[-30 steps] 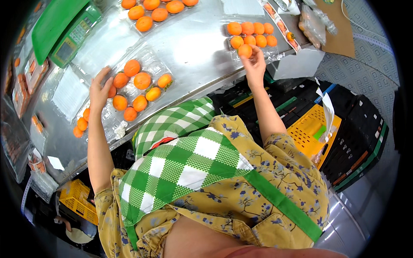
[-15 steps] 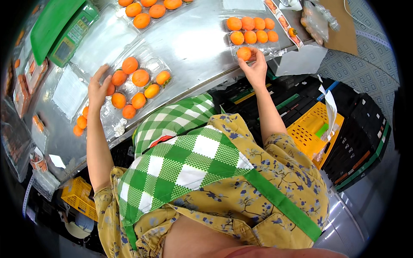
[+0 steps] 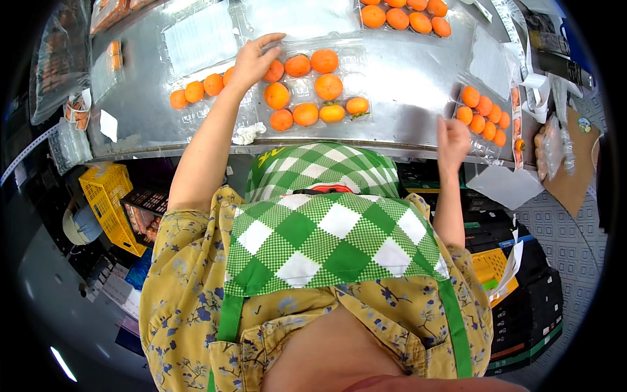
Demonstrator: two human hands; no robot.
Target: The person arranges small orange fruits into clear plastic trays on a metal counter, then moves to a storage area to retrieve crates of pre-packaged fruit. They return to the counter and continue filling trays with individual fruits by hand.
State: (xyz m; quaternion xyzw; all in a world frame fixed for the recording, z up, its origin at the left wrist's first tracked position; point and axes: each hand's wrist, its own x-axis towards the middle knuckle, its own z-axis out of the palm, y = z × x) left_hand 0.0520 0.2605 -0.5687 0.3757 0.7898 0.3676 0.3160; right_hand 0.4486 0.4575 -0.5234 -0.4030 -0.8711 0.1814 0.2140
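Several orange persimmons (image 3: 305,114) sit in a clear plastic tray (image 3: 359,78) on the metal table, one showing its green leafy top. My left hand (image 3: 253,62) is at the tray's upper left corner, fingers stretched apart, beside a persimmon (image 3: 273,70). Left of my forearm is a short row of persimmons (image 3: 194,91) in clear plastic. My right hand (image 3: 452,140) is closed, just left of a second tray (image 3: 483,149) holding two rows of persimmons (image 3: 477,123). Whatever its fingers may hold is hidden.
Another tray of persimmons (image 3: 397,18) stands at the far side. White sheets (image 3: 199,40) lie on the metal table (image 3: 405,85). Crumpled plastic (image 3: 249,133) is at the near edge. Yellow crates (image 3: 106,202) and black crates (image 3: 529,313) stand below on both sides.
My view has swung to the right. My right hand has drawn back from the right tray's near corner, where it held a persimmon; that fruit no longer shows. My left hand stays at the left tray.
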